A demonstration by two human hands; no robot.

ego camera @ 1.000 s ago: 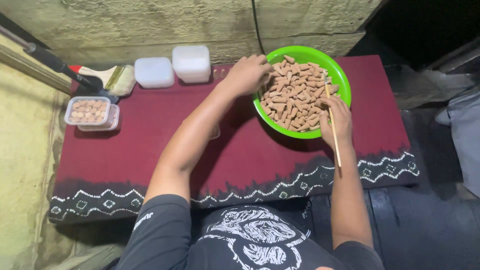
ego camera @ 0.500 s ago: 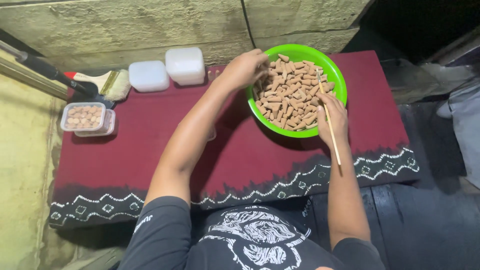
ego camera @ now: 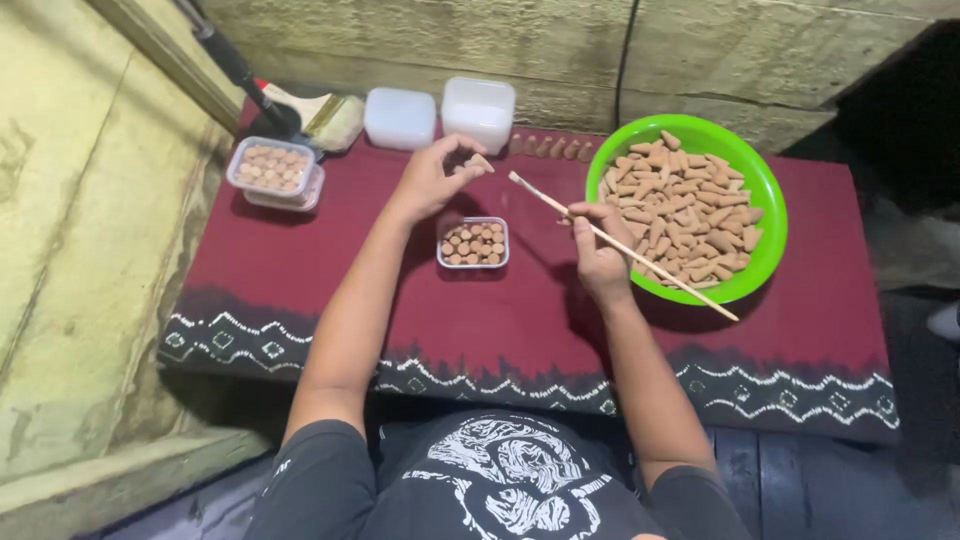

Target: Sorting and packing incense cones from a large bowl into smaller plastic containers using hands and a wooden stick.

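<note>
- Left hand (ego camera: 432, 178) raised over desk (ego camera: 330, 300), thumb and fingertips pinched on one small brown cone (ego camera: 482, 163).
- Cone held just above and behind small clear tray (ego camera: 473, 243), not touching it.
- Small clear tray sits on maroon cloth between both forearms, part-filled with brown cones standing on end, packed in rows.
- Right hand (ego camera: 598, 252) closed around thin wooden stick (ego camera: 640, 255); grip near stick's forward third.
- Stick runs diagonally: front tip up-left toward left hand, back end lying across near rim of green bowl (ego camera: 770, 215).
- Green bowl at right of desk, heaped with loose brown cones (ego camera: 680, 215), lying at all angles.
- Right hand just beside bowl's left rim; contact with rim not clear.
- Short row of cones (ego camera: 548, 147) stands on cloth at back edge, between bowl and lidded white tub (ego camera: 478, 112).
- Second, flatter white tub (ego camera: 399, 117) just left of first.
- Filled clear box (ego camera: 274, 172) at far left of desk, stacked on another, well apart from both hands.
- Brush with dark handle (ego camera: 285, 108) lies at back-left corner, behind filled box.
</note>
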